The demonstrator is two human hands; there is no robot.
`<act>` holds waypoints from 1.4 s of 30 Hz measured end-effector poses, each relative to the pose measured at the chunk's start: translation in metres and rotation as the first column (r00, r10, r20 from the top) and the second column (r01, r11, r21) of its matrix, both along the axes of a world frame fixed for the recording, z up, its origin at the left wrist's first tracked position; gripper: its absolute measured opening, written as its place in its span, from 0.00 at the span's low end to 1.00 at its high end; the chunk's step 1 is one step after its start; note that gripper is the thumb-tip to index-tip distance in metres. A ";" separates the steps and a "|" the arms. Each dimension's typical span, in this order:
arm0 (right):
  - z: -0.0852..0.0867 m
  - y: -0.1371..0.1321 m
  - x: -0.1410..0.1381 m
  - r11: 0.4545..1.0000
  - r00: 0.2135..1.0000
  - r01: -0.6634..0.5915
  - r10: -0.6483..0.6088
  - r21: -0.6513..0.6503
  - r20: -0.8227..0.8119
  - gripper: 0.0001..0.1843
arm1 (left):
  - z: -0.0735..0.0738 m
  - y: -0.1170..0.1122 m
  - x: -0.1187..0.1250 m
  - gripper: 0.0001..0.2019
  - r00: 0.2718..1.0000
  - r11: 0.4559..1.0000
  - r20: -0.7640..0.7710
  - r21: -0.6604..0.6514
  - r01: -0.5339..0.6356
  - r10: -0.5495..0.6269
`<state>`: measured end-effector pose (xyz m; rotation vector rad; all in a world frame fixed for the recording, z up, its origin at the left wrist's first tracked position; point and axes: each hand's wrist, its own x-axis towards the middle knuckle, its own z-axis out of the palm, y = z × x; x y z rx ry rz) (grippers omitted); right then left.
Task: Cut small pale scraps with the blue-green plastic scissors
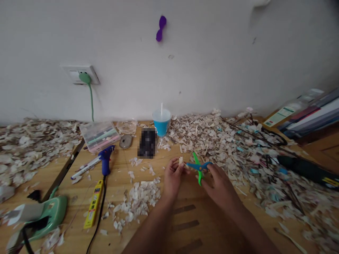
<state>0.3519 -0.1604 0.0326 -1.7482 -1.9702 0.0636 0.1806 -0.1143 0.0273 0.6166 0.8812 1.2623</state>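
My left hand [172,174] held a small pale scrap [181,160] pinched between thumb and fingertips, just above the wooden tabletop [190,199], near the middle in front of me. The grip of my right hand [218,185] was clenched on the handles of the blue and green plastic scissors [199,167]. The blades pointed left toward the scrap, but I could not tell if they already touched it. To the left of my left hand lay a pile of white cut flakes [140,197]. A wide heap of pale shavings [225,141] covered the tabletop on the right, up to the wall. A blue glue gun [106,158] lay well apart.

In my judgement, the cut would go well with the scrap pinched at its far edge, so that the fingertips stayed away from the blades. The scrap should also sit deep between the blades, not at their tips. One slow closing seemed better, because such a thin piece may bend or slip.
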 end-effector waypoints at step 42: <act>-0.005 -0.001 -0.008 1.000 0.968 -0.022 0.022 0.003 -0.249 0.20 | 0.007 -0.005 0.004 0.15 0.960 0.992 0.275 -0.101 0.081 -0.051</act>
